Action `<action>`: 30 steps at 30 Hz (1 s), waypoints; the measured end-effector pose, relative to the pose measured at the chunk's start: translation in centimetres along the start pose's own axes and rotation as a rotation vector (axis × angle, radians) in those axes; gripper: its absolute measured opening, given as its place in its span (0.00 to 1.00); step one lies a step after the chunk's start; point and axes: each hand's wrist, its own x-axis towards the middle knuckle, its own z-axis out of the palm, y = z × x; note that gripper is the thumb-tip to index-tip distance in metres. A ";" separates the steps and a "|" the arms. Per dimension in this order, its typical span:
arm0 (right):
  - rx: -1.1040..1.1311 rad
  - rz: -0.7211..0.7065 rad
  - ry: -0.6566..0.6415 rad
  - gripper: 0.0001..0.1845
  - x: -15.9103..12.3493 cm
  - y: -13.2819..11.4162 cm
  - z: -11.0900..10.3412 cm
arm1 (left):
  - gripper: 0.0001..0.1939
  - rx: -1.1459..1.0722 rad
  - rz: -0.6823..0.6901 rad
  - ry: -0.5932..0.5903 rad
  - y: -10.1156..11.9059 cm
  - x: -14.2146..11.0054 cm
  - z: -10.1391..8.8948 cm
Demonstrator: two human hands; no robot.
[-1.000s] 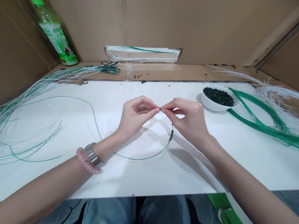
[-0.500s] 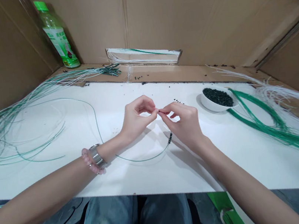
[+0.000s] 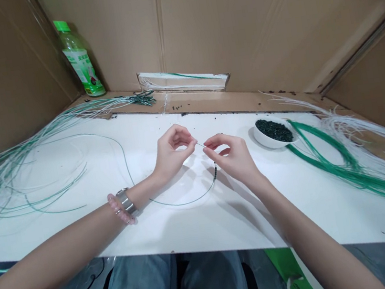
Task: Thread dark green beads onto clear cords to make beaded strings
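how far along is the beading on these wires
Partway, it seems. Done: a bundle of beaded wire ends lies on the cardboard ledge. In hand: the left hand pinches a thin green wire near its tip, the right hand beside it, and a short run of dark beads sits on the wire. Left: many unbeaded-looking wires lie on the table, and the white bowl holds plenty of beads.

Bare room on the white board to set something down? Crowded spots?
Free: between the right hand, bowl and green strands; also between the beaded wire and the board's front edge. Crowded: left end under loose wires, and right end under the strands.
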 end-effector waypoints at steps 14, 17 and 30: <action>0.115 -0.009 0.020 0.07 0.0 0.1 0.2 | 0.12 -0.010 -0.110 -0.072 0.2 -0.4 0.1; 0.106 -0.016 0.005 0.07 0.1 0.1 0.2 | 0.12 0.007 -0.109 -0.105 0.0 -0.5 -0.1; 0.185 -0.018 -0.068 0.06 0.4 0.1 -0.3 | 0.15 -0.225 -0.351 -0.212 -0.7 1.0 -0.8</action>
